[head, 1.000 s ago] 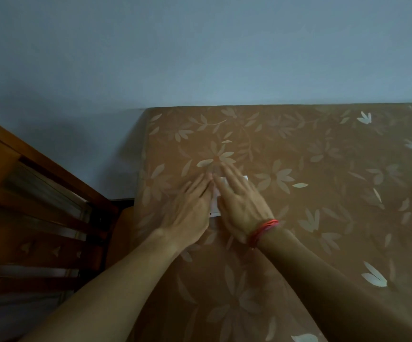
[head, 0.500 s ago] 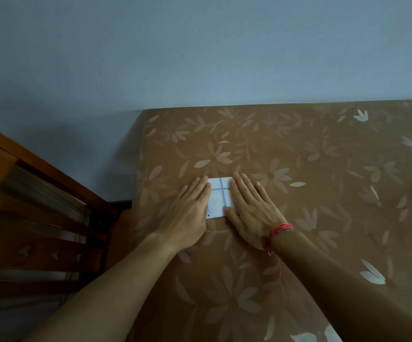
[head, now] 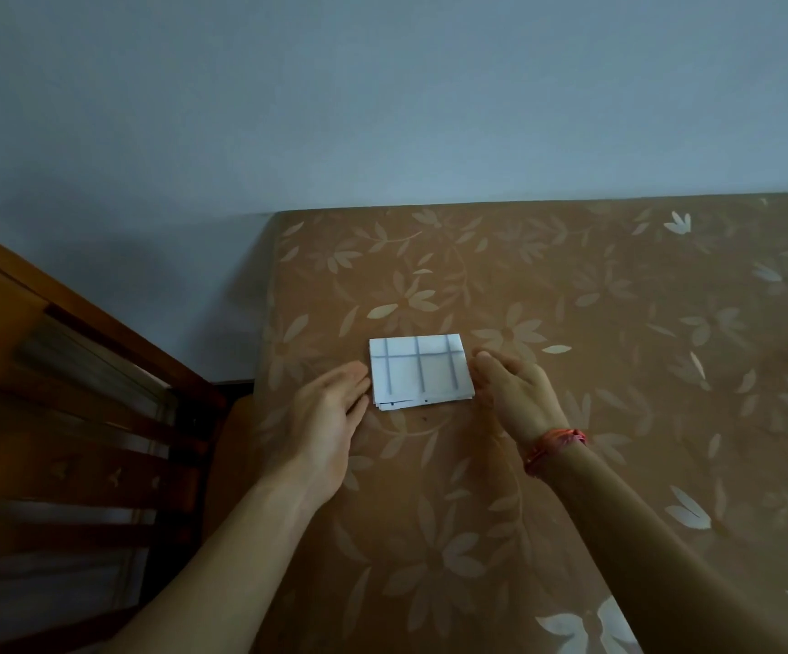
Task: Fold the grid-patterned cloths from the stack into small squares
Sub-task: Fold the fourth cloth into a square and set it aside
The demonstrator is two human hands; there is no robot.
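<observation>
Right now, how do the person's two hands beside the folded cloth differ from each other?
The right hand has a red band at its wrist; the left hand has a bare wrist. The left hand is at the left edge of the folded cloth, the right hand at its right edge. Both are held open with straight fingers and grip nothing.

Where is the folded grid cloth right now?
In the head view, the folded grid cloth lies flat on the floral table cover, left of centre, between the left hand and right hand, which flank its side edges.
</observation>
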